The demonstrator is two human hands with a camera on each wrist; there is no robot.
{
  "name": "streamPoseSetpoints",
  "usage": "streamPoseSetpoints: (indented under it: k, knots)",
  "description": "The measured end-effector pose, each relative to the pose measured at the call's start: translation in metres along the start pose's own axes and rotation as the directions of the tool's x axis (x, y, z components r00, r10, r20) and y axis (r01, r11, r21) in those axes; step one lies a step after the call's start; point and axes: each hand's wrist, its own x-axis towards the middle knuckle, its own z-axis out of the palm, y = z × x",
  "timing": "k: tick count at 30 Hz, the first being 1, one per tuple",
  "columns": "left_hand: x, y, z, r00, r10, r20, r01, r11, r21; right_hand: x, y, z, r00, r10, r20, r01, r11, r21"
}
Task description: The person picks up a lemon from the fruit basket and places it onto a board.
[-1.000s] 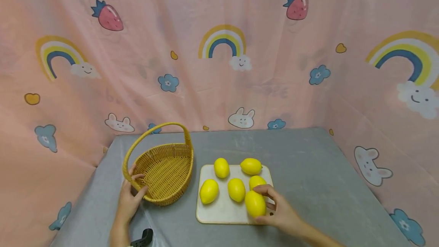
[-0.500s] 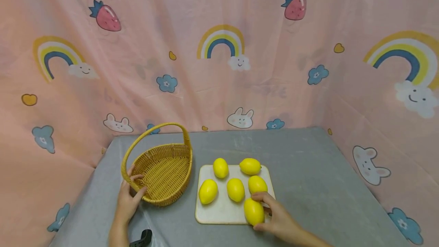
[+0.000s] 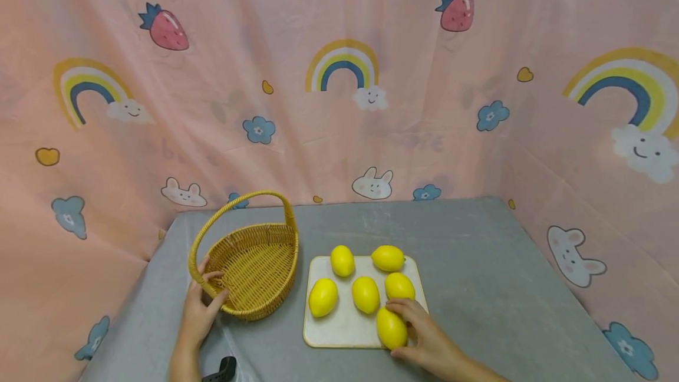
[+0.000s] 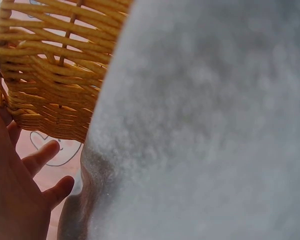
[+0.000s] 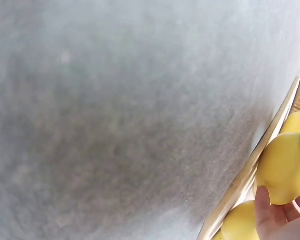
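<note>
My left hand (image 3: 200, 308) grips the near left rim of a yellow wicker basket (image 3: 256, 270), thumb over the edge by the foot of its arched handle. In the left wrist view the basket's woven side (image 4: 60, 75) rises above the fingers. My right hand (image 3: 424, 335) holds a lemon (image 3: 391, 328) between thumb and fingers at the near right corner of a white tray (image 3: 339, 332). The right wrist view has the held lemon (image 5: 284, 167) beside the tray's edge. Other lemons on the tray include one (image 3: 399, 286) just behind the held one and one (image 3: 366, 295) near the middle.
Further lemons sit at the tray's left (image 3: 323, 297) and along its back, one of them a lemon (image 3: 388, 258) on its side. A black strap (image 3: 221, 369) lies near the left forearm. Pink printed cloth (image 3: 339, 134) hangs around the grey table (image 3: 477, 276).
The right hand has brought its lemon slightly toward the near edge of the tray, away from the lemon behind it. The left hand and basket have stayed in place.
</note>
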Motion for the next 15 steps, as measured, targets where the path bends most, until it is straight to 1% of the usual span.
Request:
streamPoseSetpoints:
  k: [2, 4, 5, 7, 9, 12, 15]
  knots:
    - [0.0, -0.012, 0.001, 1.0, -0.003, -0.003, 0.003, 1.0, 0.016, 0.0, -0.001, 0.001, 0.999, -0.029, -0.029, 0.026, 0.995, -0.099]
    - [0.0, -0.022, 0.002, 1.0, -0.002, -0.004, 0.002, 1.0, 0.022, 0.001, -0.002, 0.001, 0.998, -0.049, -0.051, 0.038, 0.982, -0.187]
    - [0.001, -0.025, 0.002, 1.0, 0.0, -0.003, 0.0, 1.0, 0.021, 0.001, -0.002, 0.001, 0.997, -0.057, -0.06, 0.043, 0.974, -0.221]
    - [0.001, -0.029, 0.002, 1.0, 0.004, -0.002, -0.004, 1.0, 0.006, 0.001, -0.002, 0.001, 0.995, -0.071, -0.071, 0.051, 0.965, -0.256]
    - [0.002, -0.029, 0.002, 1.0, 0.004, -0.001, -0.004, 1.0, -0.005, 0.001, -0.002, 0.001, 0.994, -0.078, -0.079, 0.054, 0.96, -0.274]
    - [0.002, -0.027, 0.002, 1.0, 0.004, -0.005, -0.004, 1.0, -0.003, 0.001, -0.001, 0.001, 0.993, -0.083, -0.081, 0.059, 0.963, -0.264]
    - [0.002, -0.01, 0.0, 1.0, 0.015, -0.007, -0.015, 1.0, -0.005, 0.0, -0.001, 0.0, 0.995, -0.067, -0.069, 0.049, 0.971, -0.232]
